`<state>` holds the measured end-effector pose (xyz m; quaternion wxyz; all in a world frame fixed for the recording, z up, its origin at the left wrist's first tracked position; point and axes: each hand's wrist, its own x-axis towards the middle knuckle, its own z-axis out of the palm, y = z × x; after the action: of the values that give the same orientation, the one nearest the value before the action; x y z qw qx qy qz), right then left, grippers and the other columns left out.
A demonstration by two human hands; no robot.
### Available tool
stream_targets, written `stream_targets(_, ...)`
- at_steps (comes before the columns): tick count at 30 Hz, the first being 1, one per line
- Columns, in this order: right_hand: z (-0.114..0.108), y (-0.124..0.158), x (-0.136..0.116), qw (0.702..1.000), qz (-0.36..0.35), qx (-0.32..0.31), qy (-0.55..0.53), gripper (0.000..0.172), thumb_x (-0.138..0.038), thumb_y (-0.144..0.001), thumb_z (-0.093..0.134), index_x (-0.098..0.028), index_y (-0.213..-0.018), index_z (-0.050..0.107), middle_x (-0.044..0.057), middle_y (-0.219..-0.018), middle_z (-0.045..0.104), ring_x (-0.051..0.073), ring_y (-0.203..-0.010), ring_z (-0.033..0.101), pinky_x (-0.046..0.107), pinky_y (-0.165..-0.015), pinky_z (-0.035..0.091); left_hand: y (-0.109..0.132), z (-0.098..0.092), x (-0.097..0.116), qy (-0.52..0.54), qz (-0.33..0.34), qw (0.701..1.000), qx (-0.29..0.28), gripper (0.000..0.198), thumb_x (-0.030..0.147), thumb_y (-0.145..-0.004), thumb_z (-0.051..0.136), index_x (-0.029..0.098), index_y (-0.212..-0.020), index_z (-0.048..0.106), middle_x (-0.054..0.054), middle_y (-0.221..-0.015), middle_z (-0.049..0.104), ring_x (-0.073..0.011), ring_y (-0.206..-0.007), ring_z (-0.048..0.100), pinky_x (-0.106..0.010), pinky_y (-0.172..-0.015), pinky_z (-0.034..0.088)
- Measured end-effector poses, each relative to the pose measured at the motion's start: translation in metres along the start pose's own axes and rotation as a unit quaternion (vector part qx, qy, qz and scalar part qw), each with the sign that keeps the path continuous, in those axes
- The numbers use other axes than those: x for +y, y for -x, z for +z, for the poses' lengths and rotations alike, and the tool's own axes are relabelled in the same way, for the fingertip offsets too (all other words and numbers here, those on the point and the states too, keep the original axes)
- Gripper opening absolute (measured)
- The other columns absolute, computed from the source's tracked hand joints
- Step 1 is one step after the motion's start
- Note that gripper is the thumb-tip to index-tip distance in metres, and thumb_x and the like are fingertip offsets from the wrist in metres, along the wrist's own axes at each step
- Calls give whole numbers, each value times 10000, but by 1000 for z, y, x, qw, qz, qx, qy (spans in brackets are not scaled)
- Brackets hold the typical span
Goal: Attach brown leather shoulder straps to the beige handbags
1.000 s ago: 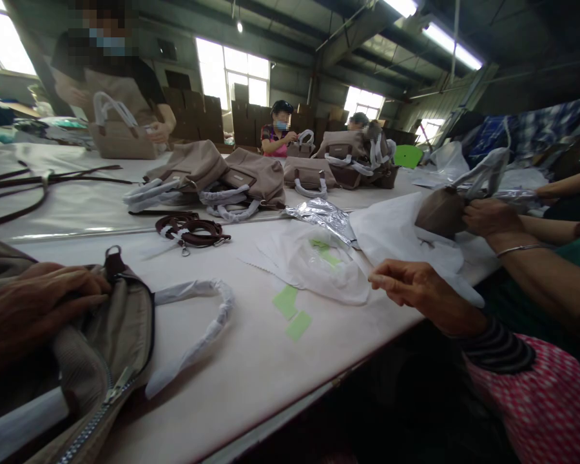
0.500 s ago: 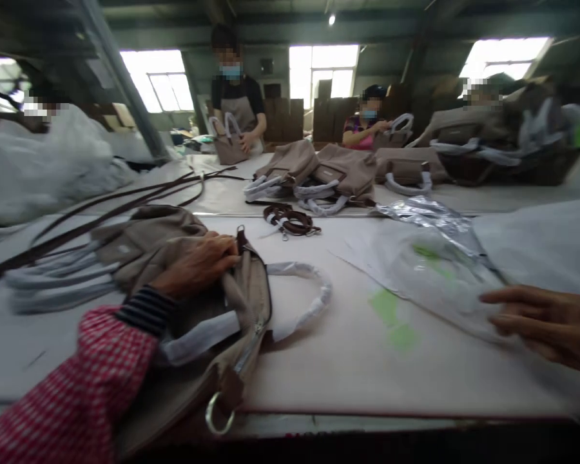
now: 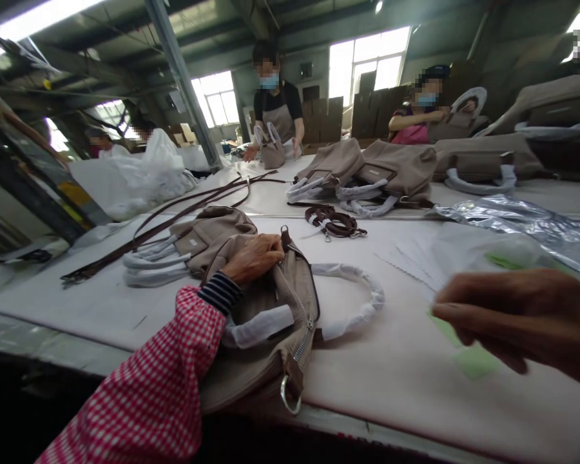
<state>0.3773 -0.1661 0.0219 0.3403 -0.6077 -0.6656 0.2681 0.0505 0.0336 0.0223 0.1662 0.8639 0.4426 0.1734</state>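
Note:
My left hand (image 3: 255, 258) grips the top edge of a taupe handbag (image 3: 251, 380) lying on its side, its fingers closed over the fabric near a zipper end. The bag's zipper (image 3: 300, 316) runs open along the mouth, and a metal ring (image 3: 290, 396) hangs at the near end. One white-wrapped handle (image 3: 367, 290) loops out to the right over the table. Over the table at the right is my right hand (image 3: 512, 316), slightly blurred. Its thumb and fingertips are pressed together; whatever they hold, if anything, cannot be made out. Green slips (image 3: 476, 361) lie beneath it.
Another taupe bag (image 3: 212, 232) lies behind mine, with dark brown straps (image 3: 145, 238) to its left. A coiled strap (image 3: 336, 222) sits mid-table. More bags (image 3: 396, 167) and clear plastic (image 3: 526, 225) lie beyond. Two masked co-workers (image 3: 275, 103) handle bags across the table.
The view has swung left, so things sit farther right in the picture. My right hand has come nearer the bag and its fingers have drawn together. My left hand keeps its grip.

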Motion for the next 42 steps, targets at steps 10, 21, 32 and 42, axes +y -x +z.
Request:
stream_targets(10,108,-129,-70,975,-137,-62,165,97,-126,-811,587,-156,-763,666,18,-618,616,129,-604,533,250,-611,342,6,-4,-12,107,-10,994,-19,210,334,-747,568,176,-779,704,-21,-821,709,-175,-746,609,-264,-647,452)
stream_targets(21,111,-124,-58,973,-109,-93,181,127,-131,-822,564,-166,-762,670,20,-592,605,139,-589,514,253,-607,318,7,-5,-9,93,-31,995,-6,202,360,-744,571,191,-745,683,-9,-800,697,-180,-752,598,-270,-663,429)
stream_targets(32,120,-127,-56,972,-138,-80,170,127,-141,-819,570,-162,-791,692,27,-701,620,134,-640,488,264,-618,296,7,-2,-11,102,-41,994,3,243,414,-768,609,179,-729,663,3,-742,651,-149,-673,534,-253,-611,396)
stream_targets(42,123,-126,-54,974,-138,-77,163,127,-144,-804,560,-164,-773,681,36,-705,625,139,-643,500,266,-632,313,8,-3,-11,93,-39,995,4,256,430,-786,613,185,-726,660,8,-718,643,-147,-645,532,-254,-591,385)
